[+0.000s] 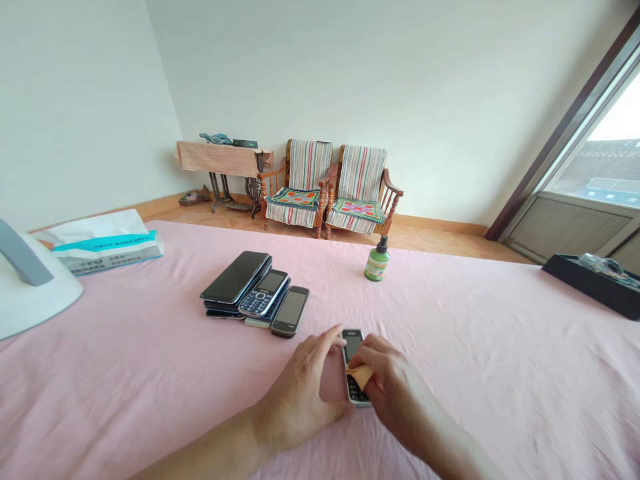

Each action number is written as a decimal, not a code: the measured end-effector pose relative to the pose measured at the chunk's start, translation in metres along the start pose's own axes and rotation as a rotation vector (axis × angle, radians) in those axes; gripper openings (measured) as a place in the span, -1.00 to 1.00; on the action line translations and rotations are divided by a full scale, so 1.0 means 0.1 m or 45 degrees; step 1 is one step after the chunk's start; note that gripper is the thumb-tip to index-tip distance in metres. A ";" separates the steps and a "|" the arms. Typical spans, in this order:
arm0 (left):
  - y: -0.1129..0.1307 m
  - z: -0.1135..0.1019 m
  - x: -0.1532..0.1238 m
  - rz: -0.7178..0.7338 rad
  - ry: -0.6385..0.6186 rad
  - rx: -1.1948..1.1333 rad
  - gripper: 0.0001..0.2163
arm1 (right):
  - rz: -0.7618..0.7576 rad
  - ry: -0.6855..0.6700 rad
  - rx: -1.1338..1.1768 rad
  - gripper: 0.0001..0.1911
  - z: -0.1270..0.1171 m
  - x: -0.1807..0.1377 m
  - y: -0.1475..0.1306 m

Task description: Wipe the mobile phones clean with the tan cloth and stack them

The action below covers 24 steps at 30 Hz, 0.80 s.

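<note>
A keypad mobile phone [353, 342] with a silver edge lies face up on the pink cloth in front of me. My left hand [306, 377] steadies it from the left, fingers at its upper edge and thumb by its lower end. Pinched in my right hand [393, 373] is a small yellow cleaning cloth [363, 377] with a zigzag edge, pressed on the phone's keys. Part of the keypad is hidden by the cloth and fingers. Left of my hands a slider-shaped dark phone [291, 311] leans beside a blue keypad phone [264, 293] and a stack of smartphones [237, 277].
A green spray bottle [376, 260] stands beyond my hands. At the left are a tissue pack [115, 241] and a white rounded appliance [35, 293]. A black tray [590, 283] holding clear items sits at the right edge. Two wooden chairs [358, 189] stand past the table.
</note>
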<state>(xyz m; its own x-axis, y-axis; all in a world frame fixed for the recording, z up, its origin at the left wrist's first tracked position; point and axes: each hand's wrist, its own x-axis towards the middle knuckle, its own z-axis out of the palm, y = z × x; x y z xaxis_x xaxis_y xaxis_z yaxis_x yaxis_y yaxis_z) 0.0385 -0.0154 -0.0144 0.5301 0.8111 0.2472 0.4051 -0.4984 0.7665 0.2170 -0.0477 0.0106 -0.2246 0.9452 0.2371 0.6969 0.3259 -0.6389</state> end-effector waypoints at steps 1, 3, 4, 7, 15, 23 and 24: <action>0.00 0.00 0.00 0.002 -0.006 -0.006 -0.15 | 0.019 0.005 -0.011 -0.67 -0.01 0.00 0.01; -0.01 0.00 -0.01 0.004 -0.013 -0.014 -0.14 | 0.051 0.014 -0.033 -0.67 -0.03 -0.01 0.03; 0.00 0.00 -0.01 0.003 -0.013 -0.012 -0.15 | 0.048 0.017 -0.030 -0.67 -0.03 -0.01 0.03; 0.00 0.00 -0.01 0.003 -0.002 0.006 -0.15 | -0.012 0.016 0.036 -0.65 0.00 -0.01 -0.01; 0.01 0.00 -0.01 0.005 -0.011 0.011 -0.18 | 0.026 0.005 -0.010 -0.67 -0.03 0.01 0.03; 0.00 0.00 0.00 0.012 -0.002 0.009 -0.18 | -0.015 -0.012 0.014 -0.67 -0.04 0.02 0.00; 0.01 0.00 0.00 0.007 -0.012 0.005 -0.17 | 0.009 -0.011 -0.007 -0.68 -0.04 0.02 0.02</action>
<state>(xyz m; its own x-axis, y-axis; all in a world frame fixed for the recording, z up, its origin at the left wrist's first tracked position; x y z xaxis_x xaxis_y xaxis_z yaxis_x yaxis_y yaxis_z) 0.0388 -0.0156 -0.0133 0.5394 0.8054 0.2457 0.4052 -0.5040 0.7627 0.2207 -0.0454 0.0132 -0.2253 0.9476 0.2263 0.7022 0.3190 -0.6366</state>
